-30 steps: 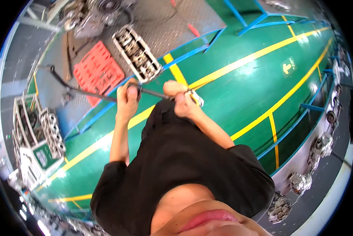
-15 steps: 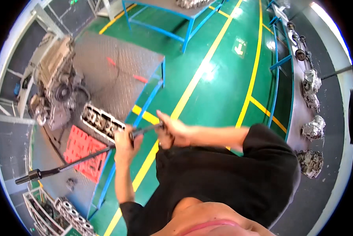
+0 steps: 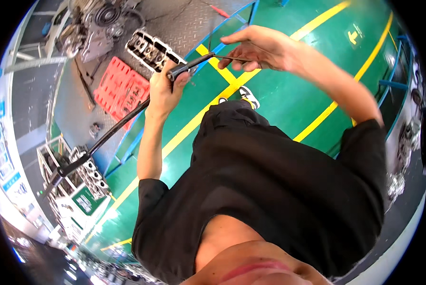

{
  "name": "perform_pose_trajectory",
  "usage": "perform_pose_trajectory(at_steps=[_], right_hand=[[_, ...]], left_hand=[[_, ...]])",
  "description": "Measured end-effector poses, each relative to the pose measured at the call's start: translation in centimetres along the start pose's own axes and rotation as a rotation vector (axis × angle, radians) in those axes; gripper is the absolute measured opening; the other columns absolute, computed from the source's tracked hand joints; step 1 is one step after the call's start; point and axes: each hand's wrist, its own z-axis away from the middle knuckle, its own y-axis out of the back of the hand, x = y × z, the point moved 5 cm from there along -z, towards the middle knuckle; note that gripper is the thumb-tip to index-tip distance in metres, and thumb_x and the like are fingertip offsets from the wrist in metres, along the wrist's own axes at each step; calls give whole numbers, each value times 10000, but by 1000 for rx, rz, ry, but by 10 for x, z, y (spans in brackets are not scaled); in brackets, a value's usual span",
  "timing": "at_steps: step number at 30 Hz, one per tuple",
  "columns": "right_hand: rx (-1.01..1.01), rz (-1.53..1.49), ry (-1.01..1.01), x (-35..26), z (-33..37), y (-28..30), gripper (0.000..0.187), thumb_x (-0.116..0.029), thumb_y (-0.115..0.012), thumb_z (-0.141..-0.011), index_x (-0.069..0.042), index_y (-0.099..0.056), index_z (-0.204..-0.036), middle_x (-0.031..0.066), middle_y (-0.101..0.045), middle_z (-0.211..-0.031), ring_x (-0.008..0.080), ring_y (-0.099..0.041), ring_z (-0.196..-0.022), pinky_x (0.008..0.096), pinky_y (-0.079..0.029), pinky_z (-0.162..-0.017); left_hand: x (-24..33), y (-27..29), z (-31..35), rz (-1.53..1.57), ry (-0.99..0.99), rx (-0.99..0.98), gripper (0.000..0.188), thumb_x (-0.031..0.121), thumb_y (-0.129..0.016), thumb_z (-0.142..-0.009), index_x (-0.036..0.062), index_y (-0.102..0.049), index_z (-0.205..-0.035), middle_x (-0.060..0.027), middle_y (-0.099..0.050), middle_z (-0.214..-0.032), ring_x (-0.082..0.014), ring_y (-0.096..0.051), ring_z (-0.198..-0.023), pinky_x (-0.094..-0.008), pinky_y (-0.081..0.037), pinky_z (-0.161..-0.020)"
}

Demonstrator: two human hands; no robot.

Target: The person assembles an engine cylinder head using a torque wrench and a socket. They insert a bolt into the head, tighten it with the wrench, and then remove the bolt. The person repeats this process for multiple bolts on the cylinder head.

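Wrapped around a long black metal tool [image 3: 120, 123] is my left hand [image 3: 164, 92], with the fingers closed. The tool slants from the lower left, past my left hand, up to a thin cross rod [image 3: 234, 58]. My right hand [image 3: 265, 50] is beside that rod, its fingers apart and curved. The rod's end overlaps those fingers; whether they touch it, I cannot tell. Just beyond my left hand a cylinder head [image 3: 149, 47] lies on the metal table [image 3: 172, 28]. An opened red tool case [image 3: 113, 85] lies next to it, with small dark parts in it.
A large engine [image 3: 101, 33] stands at the far left of the table. A rack [image 3: 56, 152] with metal engine parts [image 3: 92, 173] is at the lower left. Blue table legs and yellow floor lines [image 3: 317, 121] run alongside me. More metal parts [image 3: 407, 137] line the right.
My right hand has opened from its grip at the tool's end and moved up and right. The tool's left end now points lower. The whole view has shifted and turned.
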Motion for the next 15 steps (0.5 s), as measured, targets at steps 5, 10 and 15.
perform_pose_trajectory(at_steps=[5,10,15], right_hand=[[-327,-86,419,48,1,-31,474,-133,-586,-925,113,-524,-1325,220,-668,-1151,246,-696,-982,324,-585,-746],[221,728,974,74,5,-36,224,-141,-651,-946,47,-689,-1063,74,-599,-913,152,-531,-762,299,-453,-689],[45,532,1197,85,7,-50,140,-79,-589,-964,26,-650,-1032,121,-623,-1028,203,-590,-921,324,-478,-809]], left_hand=[[15,-9,41,11,5,53,264,201,-752,-892,38,-552,-948,-144,-558,-603,-355,-593,-526,-377,-428,-478],[21,-25,76,149,107,86,270,216,-737,-909,29,-544,-880,-123,-464,-560,-305,-438,-459,-368,-361,-462],[33,-33,93,310,219,50,304,257,-687,-952,21,-523,-852,-97,-438,-567,-217,-425,-458,-349,-344,-469]])
